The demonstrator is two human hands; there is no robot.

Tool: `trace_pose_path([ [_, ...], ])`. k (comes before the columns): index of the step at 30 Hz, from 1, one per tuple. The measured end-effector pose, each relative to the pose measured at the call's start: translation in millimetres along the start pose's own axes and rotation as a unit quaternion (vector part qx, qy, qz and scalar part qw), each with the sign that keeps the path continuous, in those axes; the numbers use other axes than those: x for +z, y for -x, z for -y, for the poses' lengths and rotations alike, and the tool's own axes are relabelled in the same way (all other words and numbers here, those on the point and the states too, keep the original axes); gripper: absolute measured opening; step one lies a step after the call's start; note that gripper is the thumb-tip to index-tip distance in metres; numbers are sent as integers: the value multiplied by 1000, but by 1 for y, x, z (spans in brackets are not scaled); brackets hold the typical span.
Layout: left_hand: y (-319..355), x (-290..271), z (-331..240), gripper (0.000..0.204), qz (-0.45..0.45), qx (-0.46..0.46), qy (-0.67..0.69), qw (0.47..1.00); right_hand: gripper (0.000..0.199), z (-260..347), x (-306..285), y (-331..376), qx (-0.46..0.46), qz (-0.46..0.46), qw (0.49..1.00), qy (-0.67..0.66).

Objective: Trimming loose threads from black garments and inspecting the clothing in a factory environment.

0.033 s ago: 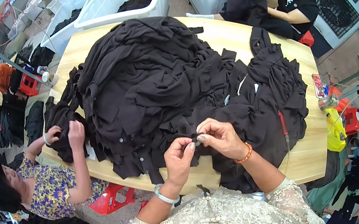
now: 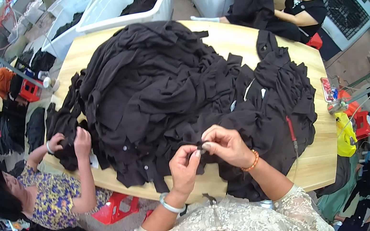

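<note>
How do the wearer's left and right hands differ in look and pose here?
The left hand has a smooth, pale bangle at its wrist, while the right hand has an orange beaded bracelet. The right hand sits slightly higher in the picture than the left hand. What they share: both are ungloved and pinch a bit of black cloth between thumb and fingers, close together.

White bin (image 2: pixel 117 21) beyond far edge of bench (image 2: pixel 323 156). Red plastic stool (image 2: pixel 114 208) beside near left edge. Yellow bag (image 2: pixel 345 134) off right edge; red item (image 2: pixel 363 124) beside it, possibly stool, view poor. Black grille (image 2: pixel 346 7) upper right.
</note>
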State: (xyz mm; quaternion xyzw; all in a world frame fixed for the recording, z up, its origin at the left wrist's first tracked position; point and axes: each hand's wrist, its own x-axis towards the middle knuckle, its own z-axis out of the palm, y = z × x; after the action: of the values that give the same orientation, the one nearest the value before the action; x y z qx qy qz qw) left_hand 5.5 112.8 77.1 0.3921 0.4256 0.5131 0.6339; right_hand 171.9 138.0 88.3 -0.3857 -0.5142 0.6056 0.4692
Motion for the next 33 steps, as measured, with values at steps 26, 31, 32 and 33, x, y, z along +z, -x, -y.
trace_pose_path([
  [26, -11, -4, 46, 6, -24, -3, -15, 1000, 19, 8, 0, 3, -269, 45, 881, 387],
  [31, -16, 4, 4, 37, -6, 185, -222, 957, 20, 5, -4, 6, -281, 20, 873, 398],
  [32, -15, 4, -6, 38, 1, 217, -246, 945, 20, 5, -2, 6, -276, 29, 878, 390],
  [33, -14, 0, -13, 39, 10, 247, -269, 931, 20, 4, 2, 5, -270, 36, 883, 381],
])
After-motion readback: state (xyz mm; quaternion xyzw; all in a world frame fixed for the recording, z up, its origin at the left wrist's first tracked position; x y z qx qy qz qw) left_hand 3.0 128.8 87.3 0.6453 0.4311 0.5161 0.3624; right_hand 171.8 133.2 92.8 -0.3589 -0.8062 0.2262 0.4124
